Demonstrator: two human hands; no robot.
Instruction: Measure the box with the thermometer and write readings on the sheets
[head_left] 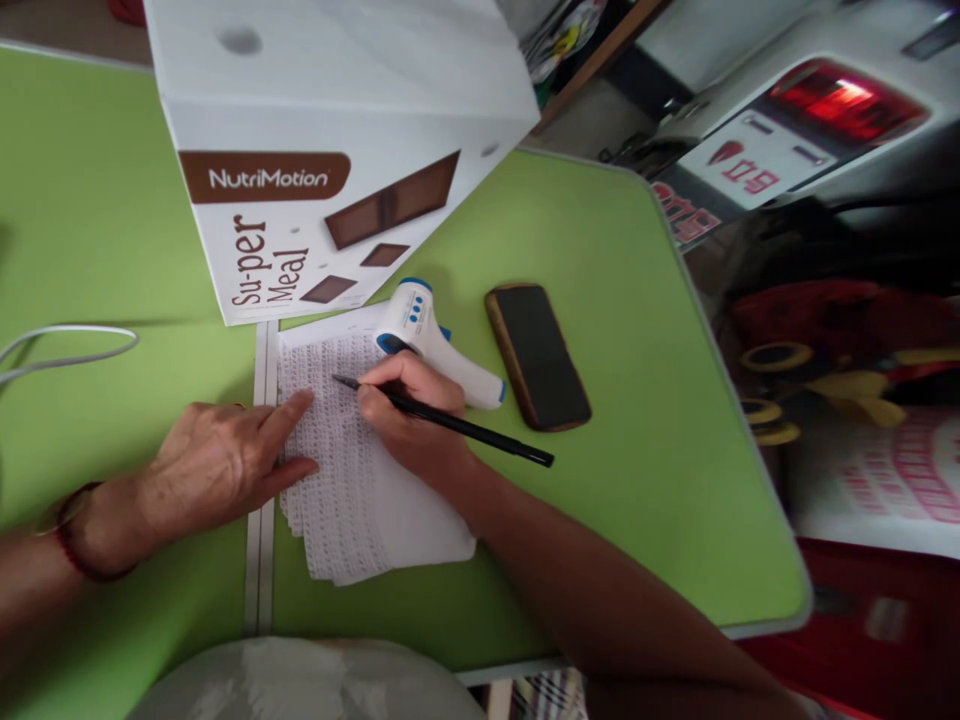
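Note:
Several sheets of paper (345,530) covered in rows of small handwriting lie stacked unevenly on the green table. My right hand (412,410) grips a black pen (480,432), its tip on or just above the written part of the top sheet. At the left edge of the sheets, my left hand (232,455) rests with its index finger and thumb spread apart on the paper. A white and blue infrared thermometer (442,350) lies across the top of the sheets, close beyond my right hand. The writing is too small to read.
A large white NutriMotion box (337,120) stands behind the papers. A phone (538,355) in a brown case lies right of the thermometer. A white cable (71,328) loops in at the left. Past the right edge of the green table (660,480) are scissors (780,390) and sacks.

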